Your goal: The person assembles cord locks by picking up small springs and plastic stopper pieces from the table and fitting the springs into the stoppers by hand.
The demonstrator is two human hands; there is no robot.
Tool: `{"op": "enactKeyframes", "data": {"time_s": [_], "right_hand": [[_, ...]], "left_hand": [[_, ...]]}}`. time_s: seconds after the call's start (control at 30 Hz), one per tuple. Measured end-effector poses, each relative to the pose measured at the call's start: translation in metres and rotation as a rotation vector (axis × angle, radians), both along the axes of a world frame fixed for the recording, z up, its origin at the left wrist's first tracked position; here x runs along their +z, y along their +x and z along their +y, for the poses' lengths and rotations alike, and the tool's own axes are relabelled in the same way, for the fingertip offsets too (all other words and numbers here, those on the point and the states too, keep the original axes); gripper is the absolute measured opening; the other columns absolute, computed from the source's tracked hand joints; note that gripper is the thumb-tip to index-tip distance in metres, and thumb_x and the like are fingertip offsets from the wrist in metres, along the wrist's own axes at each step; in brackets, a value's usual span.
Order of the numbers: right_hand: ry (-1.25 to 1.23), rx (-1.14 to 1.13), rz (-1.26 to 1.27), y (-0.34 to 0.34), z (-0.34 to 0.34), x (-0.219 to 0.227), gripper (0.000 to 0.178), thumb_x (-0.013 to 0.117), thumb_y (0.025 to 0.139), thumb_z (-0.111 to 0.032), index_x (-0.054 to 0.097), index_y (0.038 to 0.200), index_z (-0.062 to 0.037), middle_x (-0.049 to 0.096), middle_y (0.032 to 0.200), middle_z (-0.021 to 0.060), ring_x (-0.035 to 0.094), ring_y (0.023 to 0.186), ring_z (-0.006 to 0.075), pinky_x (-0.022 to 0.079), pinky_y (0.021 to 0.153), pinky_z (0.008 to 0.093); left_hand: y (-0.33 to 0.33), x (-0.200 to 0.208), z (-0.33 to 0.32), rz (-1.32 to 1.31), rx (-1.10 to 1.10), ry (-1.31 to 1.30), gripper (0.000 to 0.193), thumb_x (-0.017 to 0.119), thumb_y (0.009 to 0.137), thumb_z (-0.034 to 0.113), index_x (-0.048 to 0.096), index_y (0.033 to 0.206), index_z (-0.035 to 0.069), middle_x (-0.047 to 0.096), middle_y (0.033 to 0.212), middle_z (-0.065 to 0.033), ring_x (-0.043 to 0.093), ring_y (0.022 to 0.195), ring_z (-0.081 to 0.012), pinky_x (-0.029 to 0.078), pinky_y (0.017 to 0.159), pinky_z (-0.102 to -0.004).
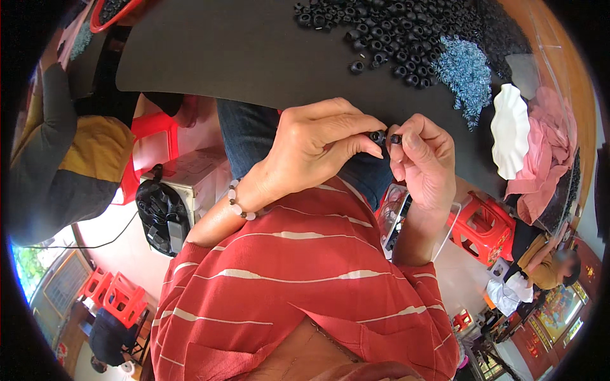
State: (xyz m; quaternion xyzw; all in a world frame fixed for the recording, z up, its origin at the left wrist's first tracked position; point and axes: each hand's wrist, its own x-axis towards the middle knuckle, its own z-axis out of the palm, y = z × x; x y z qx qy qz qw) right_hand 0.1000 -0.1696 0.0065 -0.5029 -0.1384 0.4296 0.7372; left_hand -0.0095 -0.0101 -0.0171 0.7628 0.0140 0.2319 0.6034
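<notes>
My left grip (321,136) pinched a small black hollow cap (377,136) between thumb and fingertips; my right grip (422,152) pinched a smaller black piece (396,138) just beside it, the two ends near each other. The likeliest mishap, I judged, was a slip; both parts were tiny and held only at the fingertips, so a slight roll of either thumb could have shot one loose; with the desk (210,51) edge close under my grips and my jeans (244,136) below, a dropped part might have landed in my lap; had it skidded forward, it might have been lost in the pile of black hollow pieces (406,54) beyond my grips, so alike in colour; bringing the ends together askew could also have jammed or pushed one out, since my fingers partly hid them. My left wrist, in its beaded bracelet (233,198), was bent, the back of the hand facing up and the fingers reaching rightward; my right fingers were curled in behind the thumb, the forearm pointing forward from my side.
</notes>
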Motion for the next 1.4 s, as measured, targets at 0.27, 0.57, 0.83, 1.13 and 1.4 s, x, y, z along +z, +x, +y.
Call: {"op": "enactKeyframes", "data": {"time_s": [0.27, 0.57, 0.83, 1.13, 1.4], "right_hand": [[-0.066, -0.002, -0.044, -0.004, 0.002, 0.003, 0.018, 0.068, 0.087, -0.015, 0.063, 0.085, 0.0016, 0.065, 0.073, 0.0092, 0.058, 0.058, 0.0091, 0.044, 0.046, 0.0193], [-0.123, -0.013, -0.166, -0.012, 0.001, 0.005, 0.018, 0.068, 0.087, -0.015, 0.061, 0.086, 0.0010, 0.065, 0.074, 0.0090, 0.056, 0.058, 0.0071, 0.044, 0.046, 0.0185], [-0.056, 0.177, 0.018, -0.004, -0.001, 0.015, 0.033, 0.069, 0.087, -0.027, 0.061, 0.095, 0.0038, 0.062, 0.075, 0.0061, 0.056, 0.058, 0.0052, 0.043, 0.045, 0.0171], [0.070, 0.353, 0.113, 0.004, -0.001, 0.008, 0.047, 0.068, 0.086, -0.038, 0.060, 0.099, 0.0061, 0.059, 0.075, 0.0051, 0.054, 0.058, 0.0062, 0.045, 0.049, 0.0192], [0.050, 0.318, 0.006, -0.001, 0.007, 0.003, 0.043, 0.066, 0.088, -0.037, 0.060, 0.099, 0.0043, 0.061, 0.083, 0.0041, 0.060, 0.069, 0.0093, 0.053, 0.062, 0.0234]], "left_hand": [[0.003, 0.001, 0.000, -0.092, 0.028, 0.086, 0.023, 0.071, 0.074, -0.007, 0.070, 0.097, -0.002, 0.066, 0.085, -0.0117, 0.066, 0.070, -0.0148, 0.055, 0.057, -0.0238], [-0.001, 0.001, 0.002, -0.138, 0.016, 0.153, 0.026, 0.071, 0.071, -0.009, 0.070, 0.096, -0.002, 0.066, 0.085, -0.0116, 0.066, 0.069, -0.0164, 0.055, 0.057, -0.0255], [0.005, 0.027, 0.008, -0.291, 0.060, 0.446, 0.037, 0.075, 0.054, 0.000, 0.071, 0.091, 0.005, 0.059, 0.075, -0.0008, 0.056, 0.068, -0.0175, 0.047, 0.052, -0.0261], [0.004, 0.037, 0.007, -0.327, 0.073, 0.552, 0.030, 0.071, 0.055, 0.003, 0.069, 0.084, 0.005, 0.059, 0.078, 0.0001, 0.056, 0.071, -0.0176, 0.048, 0.056, -0.0268], [0.003, 0.030, 0.004, -0.293, 0.035, 0.554, 0.042, 0.074, 0.048, -0.003, 0.071, 0.090, 0.003, 0.059, 0.076, -0.0020, 0.057, 0.072, -0.0203, 0.049, 0.059, -0.0283]]}}
